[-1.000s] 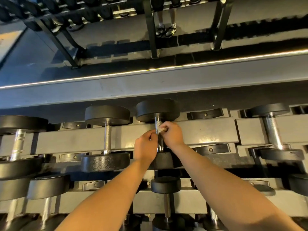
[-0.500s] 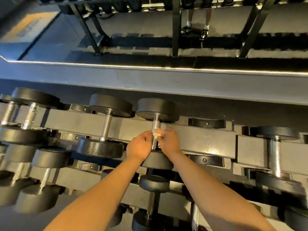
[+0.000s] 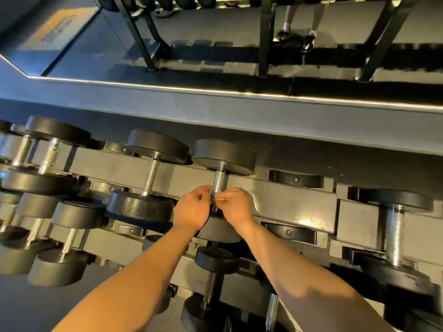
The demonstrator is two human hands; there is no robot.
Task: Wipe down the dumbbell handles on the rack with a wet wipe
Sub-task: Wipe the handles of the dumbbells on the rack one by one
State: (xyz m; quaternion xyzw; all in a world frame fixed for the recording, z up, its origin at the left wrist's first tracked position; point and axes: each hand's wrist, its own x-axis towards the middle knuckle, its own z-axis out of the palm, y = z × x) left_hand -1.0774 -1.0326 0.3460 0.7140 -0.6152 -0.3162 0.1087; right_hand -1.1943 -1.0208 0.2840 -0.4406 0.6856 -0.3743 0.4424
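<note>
Centre dumbbell: matte black heads, chrome handle with fine cross-hatch knurl. Wet wipe on that handle shows as a white sliver. Rack under it is flat grey, cradle just right of it black. Left neighbour dumbbell: speckled black head. Beyond it, pale-yellow light strip; far up-left, orange floor sign with dark lettering.

Grey ledge edged by light strip, dark floor beyond

Dumbbell close left; bare rack right
</note>
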